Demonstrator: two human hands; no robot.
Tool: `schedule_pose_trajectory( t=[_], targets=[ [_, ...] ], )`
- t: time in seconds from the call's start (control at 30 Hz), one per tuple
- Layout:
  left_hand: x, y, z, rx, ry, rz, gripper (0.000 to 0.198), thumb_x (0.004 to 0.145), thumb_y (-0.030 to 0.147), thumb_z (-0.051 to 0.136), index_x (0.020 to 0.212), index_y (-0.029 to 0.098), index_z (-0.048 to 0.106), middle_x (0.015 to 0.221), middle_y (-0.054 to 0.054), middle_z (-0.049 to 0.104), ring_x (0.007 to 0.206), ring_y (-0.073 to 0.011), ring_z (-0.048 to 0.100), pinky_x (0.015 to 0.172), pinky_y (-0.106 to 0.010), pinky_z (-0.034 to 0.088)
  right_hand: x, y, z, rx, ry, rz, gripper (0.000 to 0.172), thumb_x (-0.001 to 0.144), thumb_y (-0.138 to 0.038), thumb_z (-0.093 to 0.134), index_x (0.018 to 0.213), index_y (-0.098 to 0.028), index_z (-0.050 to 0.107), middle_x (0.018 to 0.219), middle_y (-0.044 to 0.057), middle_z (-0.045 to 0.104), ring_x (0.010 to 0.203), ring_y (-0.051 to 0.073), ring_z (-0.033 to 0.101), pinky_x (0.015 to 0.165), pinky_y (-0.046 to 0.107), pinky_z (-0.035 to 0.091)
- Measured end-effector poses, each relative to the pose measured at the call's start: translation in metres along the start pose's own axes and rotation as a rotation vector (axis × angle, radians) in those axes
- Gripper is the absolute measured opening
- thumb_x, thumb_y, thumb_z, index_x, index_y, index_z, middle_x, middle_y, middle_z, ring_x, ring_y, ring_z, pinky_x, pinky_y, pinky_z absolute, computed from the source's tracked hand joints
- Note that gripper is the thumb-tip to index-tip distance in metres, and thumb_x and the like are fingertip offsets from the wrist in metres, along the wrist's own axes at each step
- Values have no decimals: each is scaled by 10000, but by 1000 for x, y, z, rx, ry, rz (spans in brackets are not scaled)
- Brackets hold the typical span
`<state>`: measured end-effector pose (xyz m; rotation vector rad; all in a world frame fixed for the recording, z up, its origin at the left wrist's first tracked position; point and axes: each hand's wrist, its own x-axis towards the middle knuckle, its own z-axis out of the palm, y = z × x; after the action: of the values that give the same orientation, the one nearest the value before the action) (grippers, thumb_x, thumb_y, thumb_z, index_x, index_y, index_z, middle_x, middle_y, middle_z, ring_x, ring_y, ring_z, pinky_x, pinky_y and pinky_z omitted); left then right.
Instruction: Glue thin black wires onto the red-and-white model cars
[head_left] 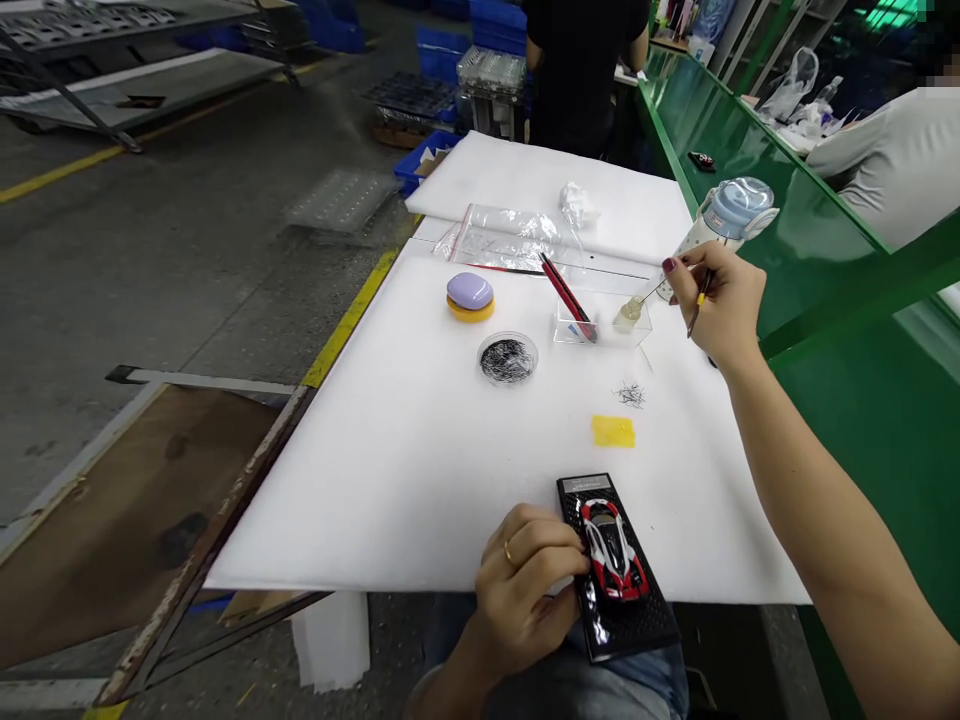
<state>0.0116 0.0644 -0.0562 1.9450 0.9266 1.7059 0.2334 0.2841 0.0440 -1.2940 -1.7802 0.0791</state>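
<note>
My left hand (529, 585), a ring on one finger, is closed on the left edge of a black display base (626, 630). On the base sits a small red and white model car (613, 550). The base overlaps the table's front edge above my lap. My right hand (716, 295) pinches a thin metal rod (654, 290), whose lower end reaches the mouth of a small glass bottle (628, 315) with pale contents. A thin yellow and black tool (700, 302) is also tucked in that hand. The bottle stands in a clear tray (574, 330), where a red and black pen-like tool (568, 298) leans.
A yellow pad (613, 431), loose black slivers (631, 396), a round dish (491, 375) of similar slivers and a purple and orange oval item (470, 293) lie on the white table (375, 470). A blue-lidded bottle (739, 210) stands behind my right hand. Two people (585, 70) sit nearby.
</note>
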Motion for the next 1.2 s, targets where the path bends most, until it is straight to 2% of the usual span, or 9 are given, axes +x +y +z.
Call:
schedule_pose_trajectory(
  t=[0.1,0.2,0.37,0.43,0.5,0.57,0.67,0.87,1.2],
  targets=[
    [0,0,1,1,5,-2,137,858,30,597,878,162,628,801,-31,670,753,-145,600,651,-272,555,-8,2,-3,14,-34,31,383,887,-613,670,838,-235,638,558,-13,587,529,177,581,554,313,387],
    [1,0,1,4,2,3,136,863,32,593,872,164,627,797,-29,666,749,-144,598,649,-272,554,-23,-1,-19,97,-50,72,466,896,-695,614,904,-232,665,590,8,623,552,178,584,560,315,405],
    [0,0,-1,1,-8,7,145,852,13,593,875,150,632,824,-38,667,774,-143,592,676,-276,553,-63,3,-39,430,-307,337,764,905,-863,318,998,-214,710,702,66,702,595,181,590,592,336,492],
    [-1,-1,-1,1,-15,1,138,862,18,597,881,150,634,831,-39,667,780,-145,590,678,-281,550,-78,8,-38,455,-319,361,694,869,-848,467,1000,-213,714,818,79,736,718,192,659,688,350,552],
    [-4,-2,-1,-2,-20,-2,115,880,39,607,886,149,637,840,-42,665,785,-149,593,673,-290,547,-89,11,-35,420,-311,369,543,808,-730,702,997,-222,722,928,77,754,843,206,701,765,355,573],
    [-7,-3,0,-12,-17,-3,85,894,66,623,904,148,644,854,-47,662,786,-155,599,662,-303,543,-96,12,-29,389,-358,387,466,771,-635,792,965,-214,740,927,74,755,851,213,703,743,350,569],
    [-12,-5,0,-13,-4,-4,92,881,66,645,923,147,652,863,-49,657,787,-166,608,649,-322,537,-100,10,-23,371,-424,408,392,840,-581,726,858,-189,718,823,65,723,732,189,658,644,329,521],
    [-14,-6,-2,-11,-18,3,38,908,101,656,924,135,651,868,-57,651,785,-171,600,646,-342,528,-104,0,-21,201,-447,329,130,850,-284,675,824,-211,570,743,18,680,648,162,620,617,307,462],
    [-11,-4,-3,-13,-28,16,40,913,65,660,891,94,646,891,-60,637,823,-161,601,677,-328,520,-106,-3,-16,145,-417,263,137,844,-189,643,776,-224,529,651,-14,636,562,135,549,539,282,396]
  ],
)
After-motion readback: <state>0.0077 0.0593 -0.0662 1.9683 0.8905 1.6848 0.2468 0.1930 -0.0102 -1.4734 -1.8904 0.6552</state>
